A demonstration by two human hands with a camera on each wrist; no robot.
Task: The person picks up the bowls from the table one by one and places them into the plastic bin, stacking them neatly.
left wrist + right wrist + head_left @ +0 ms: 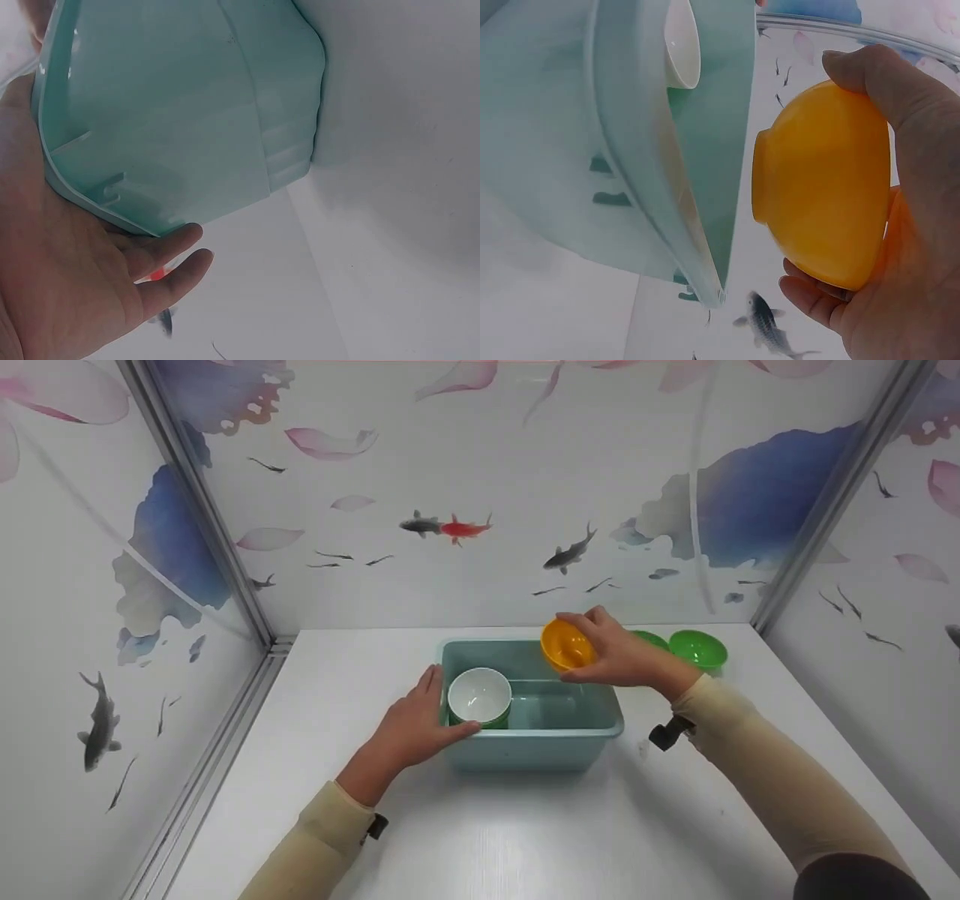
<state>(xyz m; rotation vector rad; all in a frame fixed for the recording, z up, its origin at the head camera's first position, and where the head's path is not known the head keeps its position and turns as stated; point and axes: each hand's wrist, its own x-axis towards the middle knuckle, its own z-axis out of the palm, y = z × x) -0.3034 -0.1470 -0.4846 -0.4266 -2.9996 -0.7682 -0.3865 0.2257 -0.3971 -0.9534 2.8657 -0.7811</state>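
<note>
Beige slvs (772, 780), blk wrist cams (670, 733)

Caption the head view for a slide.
Left hand touching teal basin, white bowl inside; right hand holding orange bowl.

I see the left hand (411, 726) against the tub's (529, 752) left side, thumb on the front rim, while the right hand (626, 652) grips a tilted orange bowl (564, 647) that appears over the back right corner. Inside, at left, I make out a white bowl (480, 696) with green showing beneath it; right of the tub, two green bowls (699, 649) sit side by side on the table (480, 840), one partly behind the right hand. Behind, I get a wall (487, 600) painted with fish (466, 529) and petals (327, 444).
</note>
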